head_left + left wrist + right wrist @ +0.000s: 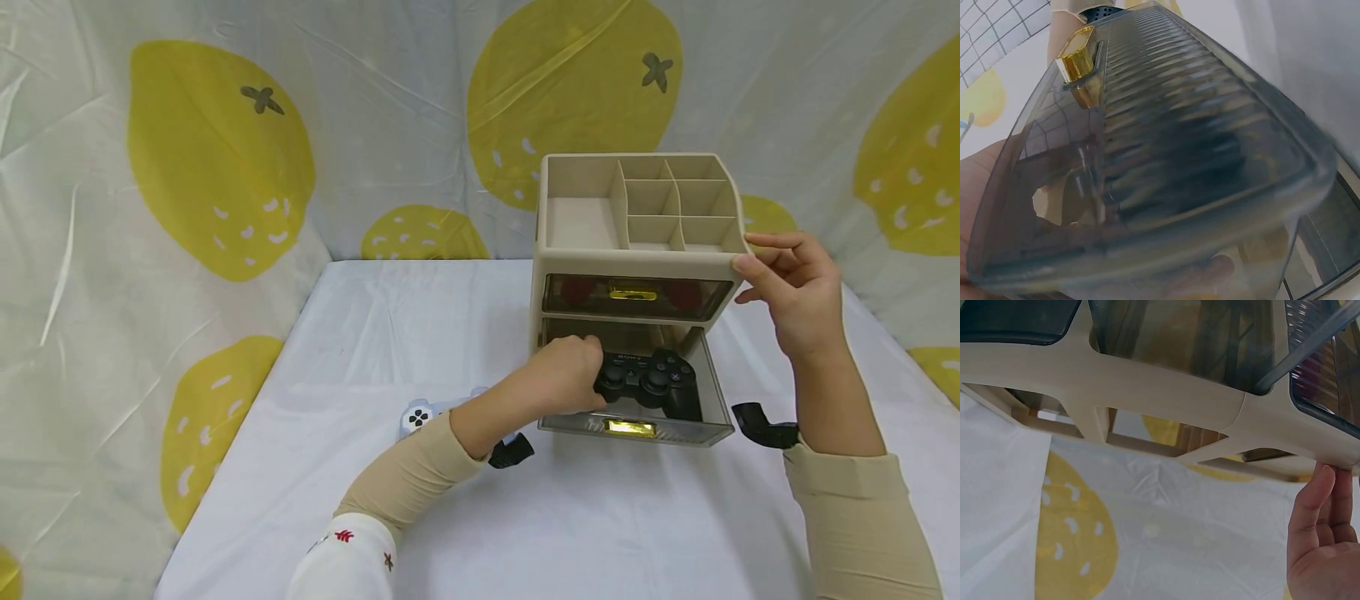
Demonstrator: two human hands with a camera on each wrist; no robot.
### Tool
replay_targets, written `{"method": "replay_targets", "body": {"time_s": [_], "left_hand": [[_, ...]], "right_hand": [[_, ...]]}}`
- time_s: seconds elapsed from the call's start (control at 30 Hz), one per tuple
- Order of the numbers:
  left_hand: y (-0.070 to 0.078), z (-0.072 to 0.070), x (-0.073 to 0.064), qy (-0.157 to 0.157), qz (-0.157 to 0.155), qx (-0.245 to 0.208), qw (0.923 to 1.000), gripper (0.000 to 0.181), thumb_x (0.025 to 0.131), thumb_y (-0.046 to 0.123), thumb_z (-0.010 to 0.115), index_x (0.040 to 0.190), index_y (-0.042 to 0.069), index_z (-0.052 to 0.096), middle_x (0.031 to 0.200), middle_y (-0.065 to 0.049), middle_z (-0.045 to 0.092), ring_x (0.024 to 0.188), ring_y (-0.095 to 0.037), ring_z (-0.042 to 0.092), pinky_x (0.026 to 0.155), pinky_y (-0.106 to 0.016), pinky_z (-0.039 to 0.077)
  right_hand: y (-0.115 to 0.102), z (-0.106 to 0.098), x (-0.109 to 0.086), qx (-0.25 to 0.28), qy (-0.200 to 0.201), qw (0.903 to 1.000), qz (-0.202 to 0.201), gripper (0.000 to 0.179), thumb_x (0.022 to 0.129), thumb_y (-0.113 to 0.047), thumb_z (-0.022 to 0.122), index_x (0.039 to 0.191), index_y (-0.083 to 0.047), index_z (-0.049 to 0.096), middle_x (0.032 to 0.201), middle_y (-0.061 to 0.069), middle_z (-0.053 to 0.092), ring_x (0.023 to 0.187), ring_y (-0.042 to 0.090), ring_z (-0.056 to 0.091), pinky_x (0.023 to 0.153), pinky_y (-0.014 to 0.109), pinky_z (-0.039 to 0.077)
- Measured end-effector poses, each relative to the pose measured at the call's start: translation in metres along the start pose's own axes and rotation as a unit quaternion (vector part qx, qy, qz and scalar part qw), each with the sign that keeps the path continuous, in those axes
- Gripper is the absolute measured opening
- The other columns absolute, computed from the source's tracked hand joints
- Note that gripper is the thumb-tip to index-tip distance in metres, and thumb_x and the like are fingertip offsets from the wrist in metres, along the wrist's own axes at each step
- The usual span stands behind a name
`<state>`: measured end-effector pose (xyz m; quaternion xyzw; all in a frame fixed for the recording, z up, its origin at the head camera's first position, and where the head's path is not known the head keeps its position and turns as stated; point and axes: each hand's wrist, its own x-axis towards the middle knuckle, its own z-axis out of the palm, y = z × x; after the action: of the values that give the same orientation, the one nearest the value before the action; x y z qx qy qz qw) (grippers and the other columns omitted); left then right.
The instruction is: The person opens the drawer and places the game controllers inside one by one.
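A beige desk organizer (637,262) with smoky clear drawers stands on the table. Its lower drawer (682,433) is pulled out, and a black Sony game controller (656,379) is inside. My left hand (568,373) reaches into this drawer and grips the controller's left end; its fingertips are hidden in the head view. With thumb in front and fingers at the side, my right hand (802,287) holds the organizer's upper right corner. The left wrist view shows the drawer's ribbed clear wall (1166,144) and gold handle (1075,59) close up.
A light blue game controller (417,415) lies left of the organizer, partly behind my left forearm. The upper drawer (585,298) is closed, with dim reddish shapes inside. Open compartments (585,221) top the organizer. A lemon-print curtain (390,125) hangs behind the white-covered table (360,333).
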<state>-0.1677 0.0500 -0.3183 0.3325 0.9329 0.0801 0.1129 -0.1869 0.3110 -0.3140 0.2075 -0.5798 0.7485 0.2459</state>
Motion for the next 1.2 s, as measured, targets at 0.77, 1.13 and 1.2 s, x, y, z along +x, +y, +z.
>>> {"method": "replay_targets", "body": {"time_s": [0.77, 1.13, 1.2], "left_hand": [[0.002, 0.043, -0.066, 0.256, 0.220, -0.391, 0.8565, 0.014, 0.094, 0.004, 0.063, 0.105, 0.000, 0.069, 0.088, -0.003, 0.066, 0.074, 0.002, 0.052, 0.065, -0.014, 0.049], [0.004, 0.091, -0.073, 0.275, 0.169, -0.442, 0.8367, 0.011, 0.094, 0.003, 0.064, 0.101, -0.001, 0.069, 0.084, -0.009, 0.068, 0.071, 0.002, 0.056, 0.065, -0.016, 0.052], [0.006, 0.097, -0.072, 0.256, 0.146, -0.469, 0.8329, 0.012, 0.094, 0.004, 0.064, 0.103, -0.002, 0.069, 0.084, -0.012, 0.069, 0.070, 0.003, 0.057, 0.064, -0.016, 0.052]], "right_hand": [[-0.001, 0.003, 0.001, 0.006, 0.023, 0.9997, -0.009, 0.027, 0.084, 0.020, 0.059, 0.110, 0.014, 0.061, 0.086, 0.012, 0.068, 0.072, 0.016, 0.063, 0.054, 0.020, 0.053], [0.001, 0.002, 0.000, 0.011, 0.017, 0.9997, -0.013, 0.026, 0.084, 0.020, 0.060, 0.109, 0.015, 0.061, 0.087, 0.012, 0.068, 0.072, 0.016, 0.063, 0.055, 0.020, 0.053], [0.001, 0.002, 0.000, 0.012, 0.017, 0.9997, -0.013, 0.026, 0.084, 0.020, 0.060, 0.109, 0.015, 0.061, 0.087, 0.012, 0.068, 0.071, 0.016, 0.063, 0.054, 0.020, 0.053]]}}
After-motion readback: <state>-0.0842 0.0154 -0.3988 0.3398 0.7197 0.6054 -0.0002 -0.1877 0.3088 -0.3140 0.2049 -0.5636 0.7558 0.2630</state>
